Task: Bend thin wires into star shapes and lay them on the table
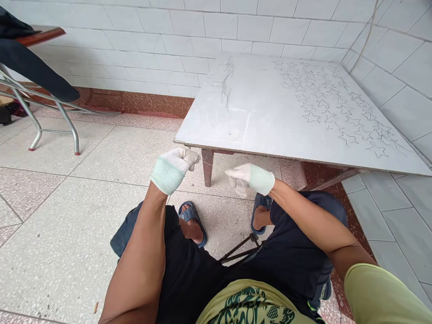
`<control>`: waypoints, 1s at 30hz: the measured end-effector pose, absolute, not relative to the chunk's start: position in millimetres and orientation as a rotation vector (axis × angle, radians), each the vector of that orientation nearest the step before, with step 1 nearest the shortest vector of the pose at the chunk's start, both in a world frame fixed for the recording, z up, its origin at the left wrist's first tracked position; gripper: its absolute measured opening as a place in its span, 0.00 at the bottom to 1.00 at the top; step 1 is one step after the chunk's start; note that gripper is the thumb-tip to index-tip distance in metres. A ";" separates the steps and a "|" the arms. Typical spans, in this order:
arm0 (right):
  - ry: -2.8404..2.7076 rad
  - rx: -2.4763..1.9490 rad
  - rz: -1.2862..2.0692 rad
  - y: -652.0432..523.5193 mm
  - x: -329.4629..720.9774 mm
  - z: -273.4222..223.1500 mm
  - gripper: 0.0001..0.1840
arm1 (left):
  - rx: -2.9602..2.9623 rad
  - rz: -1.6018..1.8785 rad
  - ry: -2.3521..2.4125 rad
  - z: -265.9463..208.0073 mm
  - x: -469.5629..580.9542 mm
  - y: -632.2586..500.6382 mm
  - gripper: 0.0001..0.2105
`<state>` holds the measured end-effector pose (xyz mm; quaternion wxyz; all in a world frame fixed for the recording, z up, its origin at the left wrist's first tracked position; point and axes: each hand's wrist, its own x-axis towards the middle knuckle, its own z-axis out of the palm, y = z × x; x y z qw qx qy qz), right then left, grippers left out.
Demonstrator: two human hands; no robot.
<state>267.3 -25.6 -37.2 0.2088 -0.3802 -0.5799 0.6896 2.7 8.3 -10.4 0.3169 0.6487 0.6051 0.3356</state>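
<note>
My left hand [179, 163], in a white glove with a green cuff, is closed in front of the table's near edge. A thin wire [207, 162] runs out of its fingers toward my right hand [243, 176], gloved the same way. The right thumb and forefinger are pinched together at the wire's other side; the wire is so fine there that its end is hard to see. On the white-topped table [263, 126] lie many star shapes bent from wire [327, 101], grouped at the right. A loose bunch of wire pieces [227, 85] lies at the far left of the tabletop.
A tiled wall [189, 27] stands behind and to the right of the table. At the left is a folding metal-legged stool [67, 121], with another person's dark-trousered leg [37, 67] near it. A black stand [253, 238] is between my feet.
</note>
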 end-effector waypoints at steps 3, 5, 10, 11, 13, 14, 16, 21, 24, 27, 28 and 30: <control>-1.450 -0.929 2.080 -24.6 263.3 -42.1 0.34 | 1.722 0.894 1.565 -9.1 2.9 6.1 0.13; -1.398 -0.849 2.145 -25.0 260.4 -46.7 0.34 | 1.740 0.911 1.535 -7.0 3.6 3.9 0.13; -1.289 -0.725 2.154 -27.2 252.0 -59.7 0.36 | 1.780 0.909 1.562 -1.3 6.4 -2.0 0.12; -1.284 -0.710 2.141 -27.9 250.3 -61.7 0.36 | 1.784 0.906 1.579 -0.7 7.3 -2.9 0.12; -1.287 -0.683 2.108 -29.7 247.2 -64.4 0.36 | 1.782 0.910 1.596 -0.4 9.2 -3.8 0.13; -1.287 -0.669 2.088 -31.1 245.8 -64.9 0.36 | 1.775 0.916 1.595 -0.7 10.0 -3.7 0.14; -1.276 -0.650 2.029 -34.5 243.6 -63.9 0.35 | 1.753 0.933 1.579 -2.1 10.5 -2.3 0.14; -1.204 -0.665 1.953 -42.1 243.6 -53.7 0.32 | 1.695 0.960 1.501 -4.3 3.8 3.3 0.12; -1.222 -0.596 1.978 -42.4 245.8 -49.4 0.31 | 1.696 0.936 1.502 -4.1 -1.5 4.7 0.13; -1.220 -0.581 1.916 -41.7 246.5 -48.5 0.32 | 1.735 0.936 1.467 -5.9 -4.7 5.2 0.15; -1.221 -0.589 1.897 -41.7 246.4 -48.5 0.32 | 1.744 0.941 1.450 -7.0 -5.5 5.4 0.16; -1.228 -0.589 1.882 -41.9 246.5 -48.9 0.33 | 1.763 0.943 1.425 -9.0 -7.1 5.6 0.16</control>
